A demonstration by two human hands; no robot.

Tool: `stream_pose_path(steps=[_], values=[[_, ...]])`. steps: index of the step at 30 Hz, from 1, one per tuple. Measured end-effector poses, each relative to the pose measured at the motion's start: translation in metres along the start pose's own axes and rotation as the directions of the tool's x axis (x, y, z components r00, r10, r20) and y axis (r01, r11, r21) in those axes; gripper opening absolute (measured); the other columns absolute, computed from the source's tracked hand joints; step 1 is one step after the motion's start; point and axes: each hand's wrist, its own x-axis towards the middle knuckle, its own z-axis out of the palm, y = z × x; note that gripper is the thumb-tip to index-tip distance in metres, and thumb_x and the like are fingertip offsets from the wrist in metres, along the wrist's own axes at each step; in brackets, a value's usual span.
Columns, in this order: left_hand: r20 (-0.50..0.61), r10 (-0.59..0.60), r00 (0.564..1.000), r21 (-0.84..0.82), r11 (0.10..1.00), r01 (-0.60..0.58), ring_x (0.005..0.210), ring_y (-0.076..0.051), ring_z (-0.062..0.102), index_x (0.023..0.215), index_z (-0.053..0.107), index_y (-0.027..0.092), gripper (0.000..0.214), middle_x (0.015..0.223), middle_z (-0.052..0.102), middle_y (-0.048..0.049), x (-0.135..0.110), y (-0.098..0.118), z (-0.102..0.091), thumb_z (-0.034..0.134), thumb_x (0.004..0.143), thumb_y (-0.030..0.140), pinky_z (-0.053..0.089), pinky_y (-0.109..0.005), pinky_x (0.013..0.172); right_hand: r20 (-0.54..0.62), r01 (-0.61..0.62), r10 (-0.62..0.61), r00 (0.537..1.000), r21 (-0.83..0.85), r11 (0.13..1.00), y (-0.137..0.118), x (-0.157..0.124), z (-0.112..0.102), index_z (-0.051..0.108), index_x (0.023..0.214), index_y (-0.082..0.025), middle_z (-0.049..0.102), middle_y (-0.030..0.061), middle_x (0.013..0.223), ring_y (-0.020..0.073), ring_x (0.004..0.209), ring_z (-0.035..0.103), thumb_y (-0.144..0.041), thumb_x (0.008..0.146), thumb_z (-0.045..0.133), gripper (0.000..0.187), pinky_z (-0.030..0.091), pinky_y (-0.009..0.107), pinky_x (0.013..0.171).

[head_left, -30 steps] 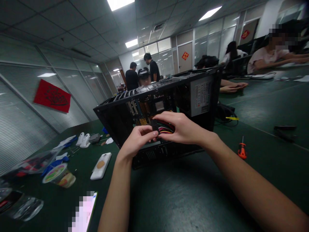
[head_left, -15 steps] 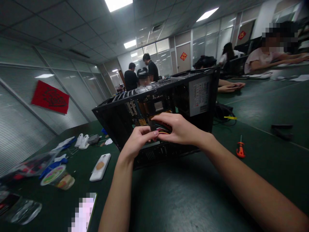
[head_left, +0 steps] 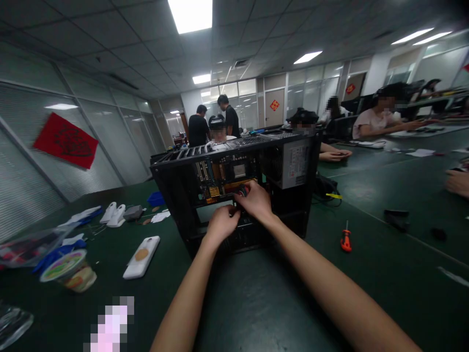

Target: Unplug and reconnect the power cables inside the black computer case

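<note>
An open black computer case (head_left: pixel 172 210) stands on the green table in front of me, its inside facing me. A motherboard (head_left: pixel 205 171) with a bare metal square shows inside, beside the labelled power supply (head_left: pixel 295 165) at upper right. My right hand (head_left: pixel 258 201) reaches into the case, its fingers closed around a dark bundle of cables (head_left: pixel 241 191). Just below and to the left, my left hand (head_left: pixel 222 226) is closed, its fingertips pinched near the lower part of the opening. Whatever lies between those fingertips is too dark and small to make out.
An orange screwdriver (head_left: pixel 346 239) lies right of the case. To the left are a white phone-shaped object (head_left: pixel 141 257), a plastic cup (head_left: pixel 69 271) and a blue box (head_left: pixel 156 198). Black cables (head_left: pixel 326 188) lie behind the case. Several people sit or stand around the room.
Both hands have moved deeper into the case and drawn apart a little, the left one lower. The coloured wires seen between them are now mostly hidden. The camera view has shifted.
</note>
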Motion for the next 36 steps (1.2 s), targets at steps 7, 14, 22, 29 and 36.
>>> stream_pose_path(steps=[7, 14, 22, 29, 36], values=[[0.021, -0.004, 1.0, 0.099, 0.995, 0.002, 0.105, -0.03, 0.067, 0.106, 0.076, 0.021, 0.031, 0.112, 0.075, -0.0125, 0.001, 0.001, 0.001, 0.054, 0.091, 0.036, 0.046, -0.035, 0.087, -0.028, -0.252, 0.251, 0.968, -0.181, 0.951, -0.007, 0.003, 0.006, 0.062, 0.117, -0.014, 0.073, 0.0168, 0.111, 0.0323, 0.104, 0.07, -0.051, 0.077, 0.07, 0.055, 0.053, 0.036, 0.082], [0.016, -0.088, 0.996, 0.163, 0.983, 0.084, 0.115, -0.035, 0.063, 0.11, 0.076, 0.024, 0.035, 0.117, 0.074, -0.0125, 0.002, 0.002, -0.003, 0.052, 0.091, 0.041, 0.041, -0.045, 0.098, 0.044, -0.378, 0.394, 0.918, -0.207, 0.902, -0.015, 0.002, 0.017, 0.062, 0.115, -0.008, 0.071, 0.0238, 0.114, 0.0345, 0.109, 0.069, -0.052, 0.079, 0.07, 0.057, 0.054, 0.038, 0.086], [0.097, 0.003, 0.995, -0.036, 0.999, 0.0, 0.096, -0.026, 0.07, 0.102, 0.078, 0.017, 0.034, 0.105, 0.077, -0.0098, 0.01, -0.013, -0.002, 0.052, 0.09, 0.034, 0.048, -0.03, 0.079, 0.028, -0.394, 0.409, 0.912, -0.216, 0.893, -0.016, 0.002, 0.025, 0.058, 0.121, -0.006, 0.07, 0.0244, 0.115, 0.0328, 0.112, 0.068, -0.048, 0.076, 0.076, 0.064, 0.053, 0.038, 0.091], [0.091, 0.021, 0.996, -0.059, 0.998, -0.016, 0.093, -0.025, 0.07, 0.1, 0.079, 0.016, 0.033, 0.101, 0.078, -0.0095, 0.009, -0.017, -0.001, 0.053, 0.088, 0.034, 0.048, -0.029, 0.078, 0.031, -0.39, 0.408, 0.912, -0.234, 0.89, -0.009, 0.006, 0.032, 0.063, 0.116, -0.007, 0.07, 0.0252, 0.116, 0.0325, 0.111, 0.068, -0.046, 0.074, 0.077, 0.06, 0.054, 0.036, 0.089], [0.083, 0.053, 0.995, -0.092, 0.995, -0.045, 0.089, -0.025, 0.07, 0.095, 0.079, 0.014, 0.032, 0.097, 0.077, -0.0113, 0.008, -0.014, -0.002, 0.054, 0.088, 0.034, 0.047, -0.03, 0.077, 0.019, -0.385, 0.401, 0.916, -0.243, 0.89, -0.004, 0.007, 0.035, 0.07, 0.11, -0.006, 0.072, 0.0242, 0.113, 0.0326, 0.106, 0.07, -0.051, 0.072, 0.076, 0.058, 0.055, 0.032, 0.082]])
